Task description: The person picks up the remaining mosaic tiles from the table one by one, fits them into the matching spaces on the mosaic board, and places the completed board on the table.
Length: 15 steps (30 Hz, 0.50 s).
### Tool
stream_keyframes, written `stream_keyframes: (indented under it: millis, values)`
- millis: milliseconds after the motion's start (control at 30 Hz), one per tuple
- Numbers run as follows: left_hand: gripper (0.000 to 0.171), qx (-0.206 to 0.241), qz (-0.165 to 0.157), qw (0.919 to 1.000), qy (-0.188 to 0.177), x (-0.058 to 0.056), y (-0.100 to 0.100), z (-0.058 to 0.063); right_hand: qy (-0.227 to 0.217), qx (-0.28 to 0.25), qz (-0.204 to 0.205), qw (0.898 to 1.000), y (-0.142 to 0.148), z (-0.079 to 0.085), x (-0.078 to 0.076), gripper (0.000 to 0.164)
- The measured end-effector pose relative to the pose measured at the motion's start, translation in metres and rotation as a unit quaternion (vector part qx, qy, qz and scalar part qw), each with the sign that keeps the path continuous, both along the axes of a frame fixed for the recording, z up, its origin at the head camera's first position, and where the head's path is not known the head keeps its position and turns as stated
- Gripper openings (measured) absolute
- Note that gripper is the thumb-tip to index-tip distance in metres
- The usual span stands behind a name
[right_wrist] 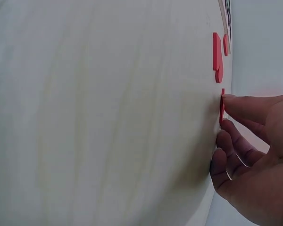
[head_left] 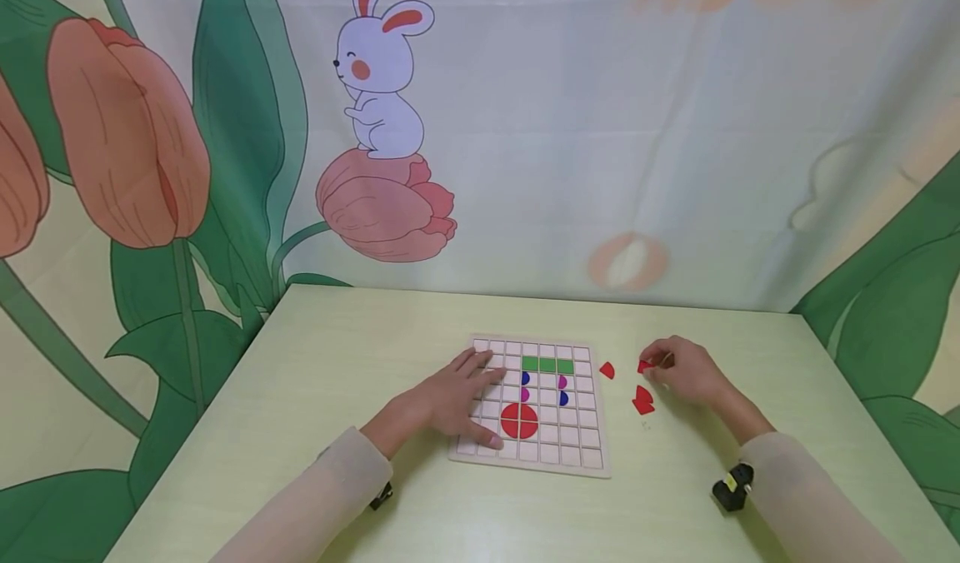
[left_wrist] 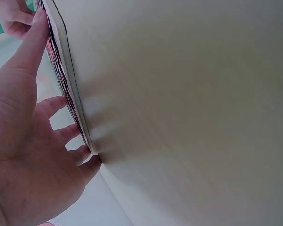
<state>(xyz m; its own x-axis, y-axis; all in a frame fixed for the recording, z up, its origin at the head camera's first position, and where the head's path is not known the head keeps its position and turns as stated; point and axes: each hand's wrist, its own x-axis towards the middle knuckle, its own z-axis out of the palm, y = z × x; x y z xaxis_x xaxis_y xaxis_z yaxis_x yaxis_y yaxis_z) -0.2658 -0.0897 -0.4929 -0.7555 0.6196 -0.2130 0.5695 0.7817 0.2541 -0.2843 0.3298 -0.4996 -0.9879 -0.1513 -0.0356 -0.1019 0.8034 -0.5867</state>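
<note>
Red piece, right of the grid board, low at the bench, pinched in the grip of the right hand: picking up, it seems! Left hand spread on the board; next, I'd judge, calls for a clean lift past the loose red pieces.

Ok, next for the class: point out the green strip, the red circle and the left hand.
Green strip [head_left: 548, 366], head view: its middle square.
Red circle [head_left: 519, 421], head view: its centre, where the quarters meet.
Left hand [head_left: 452, 398], head view: the back of the hand.
</note>
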Motion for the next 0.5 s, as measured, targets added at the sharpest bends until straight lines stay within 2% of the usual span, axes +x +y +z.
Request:
stream_keyframes:
  millis: [300, 500]
  values:
    - [0.117, -0.002, 0.0, 1.0, 0.0, 0.0014, 0.0001, 0.0025, -0.005, -0.015, -0.01, 1.0, -0.0009, 0.0004, 0.0027, 0.013]
    - [0.117, -0.003, -0.005, 1.0, 0.002, 0.0009, 0.0005, 0.003, 0.009, -0.027, -0.017, 0.999, 0.0015, 0.0001, 0.0058, 0.011]
